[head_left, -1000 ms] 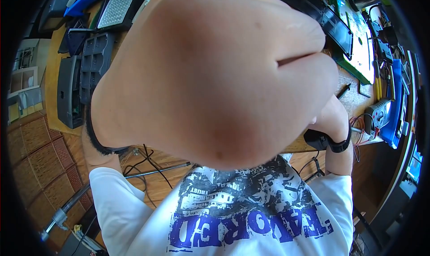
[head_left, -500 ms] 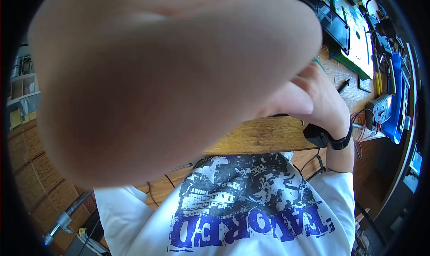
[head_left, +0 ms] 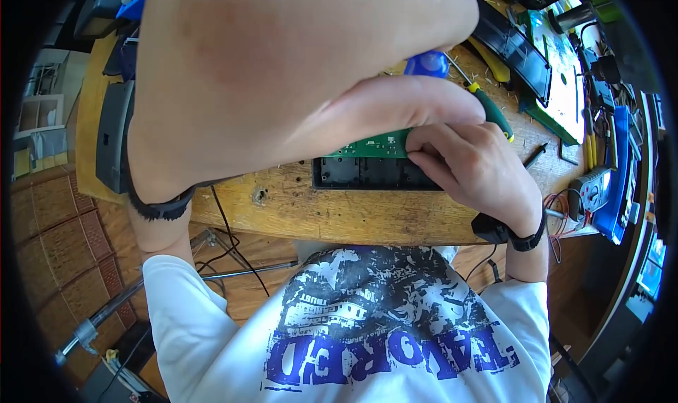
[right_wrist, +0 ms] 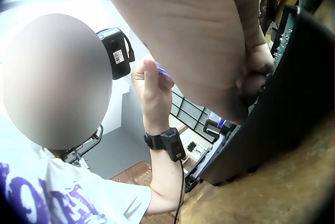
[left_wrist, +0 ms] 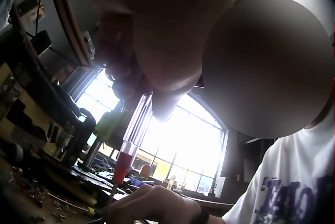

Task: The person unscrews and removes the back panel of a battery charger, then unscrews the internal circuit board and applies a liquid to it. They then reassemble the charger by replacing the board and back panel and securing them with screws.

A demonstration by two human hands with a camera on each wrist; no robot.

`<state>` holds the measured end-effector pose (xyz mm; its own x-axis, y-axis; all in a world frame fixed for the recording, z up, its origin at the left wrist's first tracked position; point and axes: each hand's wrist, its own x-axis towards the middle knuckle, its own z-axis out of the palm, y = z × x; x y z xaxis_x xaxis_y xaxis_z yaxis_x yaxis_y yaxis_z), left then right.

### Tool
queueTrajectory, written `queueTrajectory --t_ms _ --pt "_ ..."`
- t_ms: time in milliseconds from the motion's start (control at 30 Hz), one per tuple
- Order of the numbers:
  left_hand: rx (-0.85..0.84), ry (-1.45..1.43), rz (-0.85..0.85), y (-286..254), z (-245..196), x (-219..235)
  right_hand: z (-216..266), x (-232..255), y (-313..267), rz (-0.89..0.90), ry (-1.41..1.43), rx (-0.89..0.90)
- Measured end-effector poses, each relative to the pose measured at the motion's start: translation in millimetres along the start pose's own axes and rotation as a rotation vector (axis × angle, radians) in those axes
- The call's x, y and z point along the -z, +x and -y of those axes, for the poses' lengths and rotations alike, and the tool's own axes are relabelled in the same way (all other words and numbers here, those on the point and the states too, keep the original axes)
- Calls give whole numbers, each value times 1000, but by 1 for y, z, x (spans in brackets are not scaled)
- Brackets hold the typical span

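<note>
Large and close, my left hand (head_left: 304, 71) covers the upper middle of the head view. In the left wrist view its fingers grip a screwdriver (left_wrist: 134, 129) with a clear and red handle, its shaft pointing down beside my right hand (left_wrist: 157, 205). My right hand (head_left: 487, 170) has curled fingers pinching the edge of a green circuit board (head_left: 378, 147). The board lies over an open black case (head_left: 374, 173), whose near compartments show. The right wrist view shows the case (right_wrist: 261, 124) from the side and my raised left hand (right_wrist: 153, 95). The screwdriver tip is hidden.
A green-yellow screwdriver (head_left: 491, 110) lies beyond my right hand, with a blue rounded object (head_left: 427, 64) nearby. Farther right are a black-framed panel (head_left: 519, 46), a multimeter (head_left: 592, 189) and a blue tray (head_left: 614, 198). A grey casing (head_left: 114, 138) stands at the left.
My left hand first swung left and toward the camera, then back upward, uncovering the board, the black case and the green-yellow screwdriver. My right hand stayed near the same place.
</note>
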<state>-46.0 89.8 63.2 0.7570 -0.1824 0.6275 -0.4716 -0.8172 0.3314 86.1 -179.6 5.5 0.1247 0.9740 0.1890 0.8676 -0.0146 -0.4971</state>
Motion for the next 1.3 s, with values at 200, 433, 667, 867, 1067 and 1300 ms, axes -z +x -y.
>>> queueTrajectory --t_ms 200,433,667,867,1067,1300 --pt "31 67 -28 3 -7 16 -6 2 3 -45 103 26" --pt "97 83 -144 -5 -11 14 -12 21 12 -160 174 -195" --pt "449 -585 -513 -32 21 -27 -11 10 50 -81 103 -207" --pt "501 -595 -631 -43 35 -29 -17 -6 89 35 -44 -270" --pt "482 -575 -678 -47 39 -27 -18 14 89 -52 -102 -222" --pt "491 -557 -453 -42 8 -38 27 32 84 -280 3 -181"
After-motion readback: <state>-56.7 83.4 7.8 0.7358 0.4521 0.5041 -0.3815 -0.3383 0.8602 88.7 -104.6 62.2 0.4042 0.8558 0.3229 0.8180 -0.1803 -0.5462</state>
